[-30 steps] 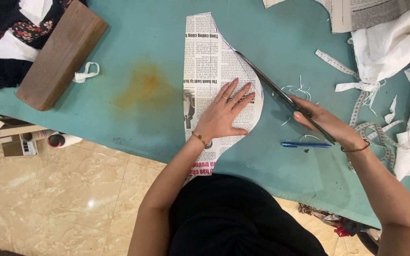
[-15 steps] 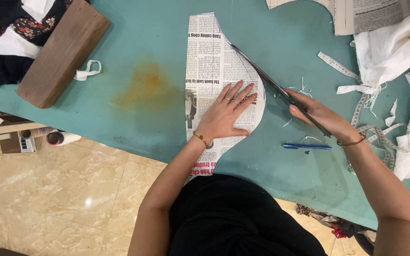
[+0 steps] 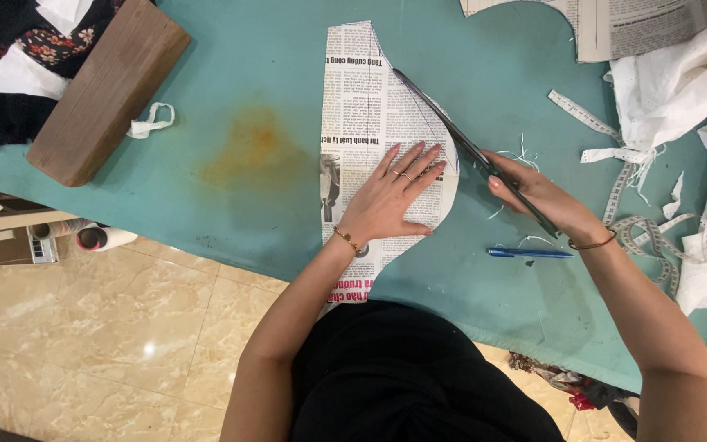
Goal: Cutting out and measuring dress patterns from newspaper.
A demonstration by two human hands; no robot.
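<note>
Pen (image 3: 529, 253), blue, lies on the teal table (image 3: 231, 98) just beside the right wrist. Left hand (image 3: 394, 196) rests flat, fingers spread wide, on the newspaper pattern (image 3: 362, 106); right hand (image 3: 538, 196) grips long scissors (image 3: 452, 131), blades running up the pattern's curved right edge. Farther off: measuring tape (image 3: 632, 213), white cloth (image 3: 681, 82), wooden block (image 3: 104, 94).

wooden block (image 3: 104, 90) far left | blue pen (image 3: 529, 253) on teal table (image 3: 231, 155) | white cloth (image 3: 681, 82) right | measuring tape (image 3: 640, 225)
</note>
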